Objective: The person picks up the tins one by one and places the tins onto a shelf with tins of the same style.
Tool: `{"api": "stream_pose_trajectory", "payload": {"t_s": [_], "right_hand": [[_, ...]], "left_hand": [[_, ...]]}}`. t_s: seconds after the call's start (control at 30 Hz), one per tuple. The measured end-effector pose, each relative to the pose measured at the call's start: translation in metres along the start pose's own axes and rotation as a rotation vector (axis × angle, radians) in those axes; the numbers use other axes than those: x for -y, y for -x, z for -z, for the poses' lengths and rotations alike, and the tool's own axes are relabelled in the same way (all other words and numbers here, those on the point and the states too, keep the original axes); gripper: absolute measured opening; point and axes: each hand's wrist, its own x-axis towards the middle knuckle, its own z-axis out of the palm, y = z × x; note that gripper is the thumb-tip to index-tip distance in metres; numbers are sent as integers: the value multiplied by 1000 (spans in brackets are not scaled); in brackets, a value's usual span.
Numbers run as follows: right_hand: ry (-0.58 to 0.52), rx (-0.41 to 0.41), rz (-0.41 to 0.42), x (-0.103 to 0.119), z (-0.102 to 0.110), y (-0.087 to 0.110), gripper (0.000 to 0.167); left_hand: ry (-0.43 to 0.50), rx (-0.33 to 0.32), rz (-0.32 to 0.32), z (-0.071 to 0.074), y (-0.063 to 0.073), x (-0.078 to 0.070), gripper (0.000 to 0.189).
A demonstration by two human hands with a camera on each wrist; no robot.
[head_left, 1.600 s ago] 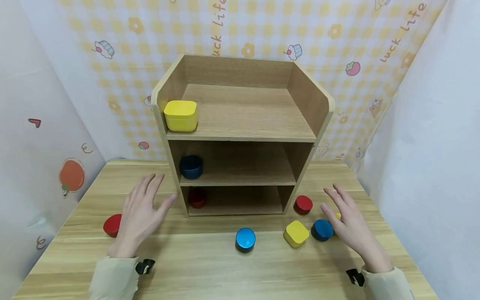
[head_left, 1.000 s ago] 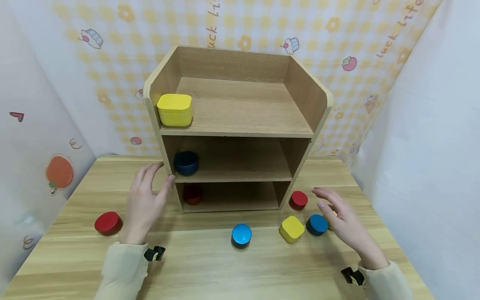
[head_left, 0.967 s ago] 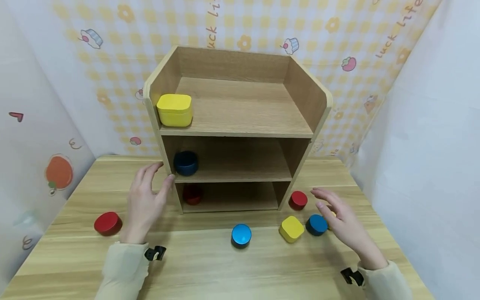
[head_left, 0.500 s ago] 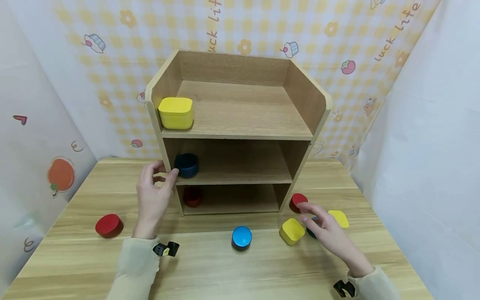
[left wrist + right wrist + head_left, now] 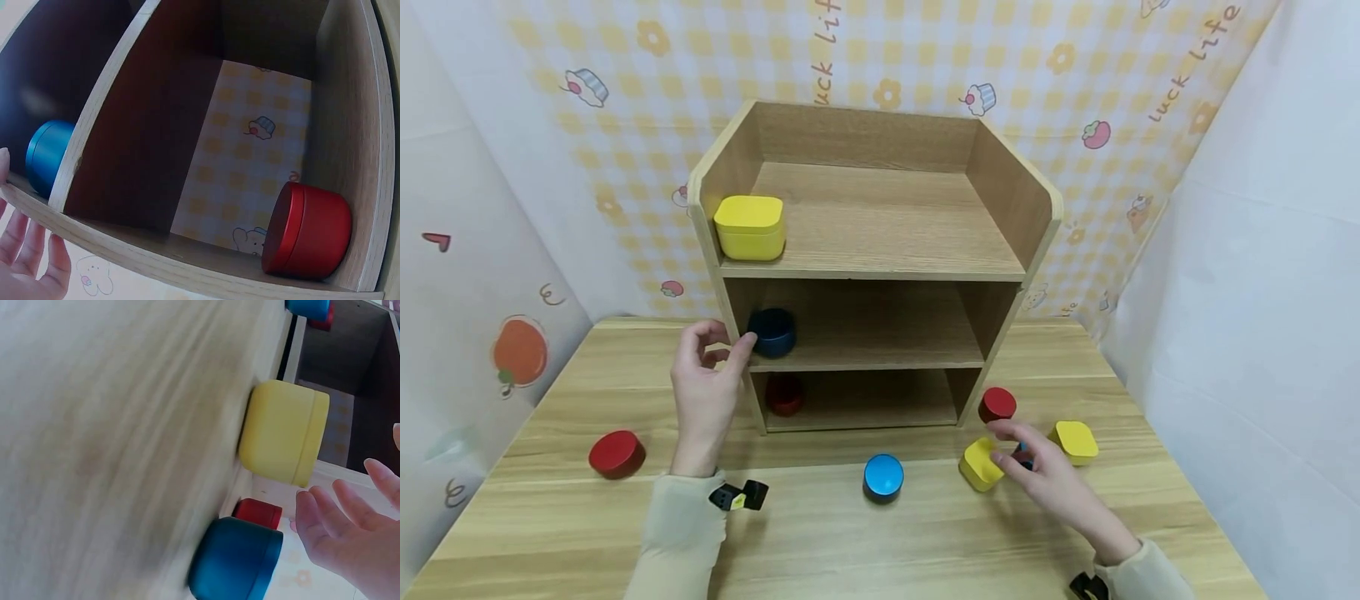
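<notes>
A wooden three-tier shelf [image 5: 880,221] stands at the back. My left hand [image 5: 707,396] grips its left side panel, the thumb at the front edge and the fingers outside. Just right of the thumb, a round blue tin [image 5: 775,335] sits on the middle tier. A round red tin [image 5: 309,231] is on the bottom tier, and a yellow rounded-square tin [image 5: 751,229] on the top. My right hand [image 5: 1051,479] hovers with loosely bent fingers above a yellow tin [image 5: 976,467]. Under that hand a blue tin [image 5: 234,559] is partly hidden in the head view.
Near the shelf's right foot lies a red tin [image 5: 997,403], with another yellow tin [image 5: 1075,442] farther right. A blue tin [image 5: 883,477] stands on the front middle of the table [image 5: 865,550]. Another red tin [image 5: 617,454] lies left of my left hand.
My left hand has moved right and taken hold of the shelf's side panel. My right hand has moved left and down, from above the right-hand yellow tin to the nearer one.
</notes>
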Motion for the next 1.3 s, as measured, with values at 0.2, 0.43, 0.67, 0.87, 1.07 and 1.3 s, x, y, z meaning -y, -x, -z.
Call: {"api": "stream_pose_trajectory", "payload": {"t_s": [0.2, 0.43, 0.67, 0.87, 1.07, 1.3], "right_hand": [[33, 6, 64, -4, -5, -2, 35], [80, 36, 69, -9, -7, -7, 46], [107, 168, 42, -13, -6, -9, 58], [126, 258, 24, -14, -2, -9, 74], [135, 283, -3, -17, -5, -7, 81], [116, 283, -17, -18, -7, -11, 66]], "left_hand": [[49, 27, 14, 2, -2, 5, 30], [56, 19, 21, 3, 0, 4, 31], [32, 38, 12, 4, 1, 4, 32], [37, 47, 0, 5, 3, 3, 33], [24, 50, 12, 4, 4, 4, 32], [42, 60, 18, 5, 3, 3, 34]]}}
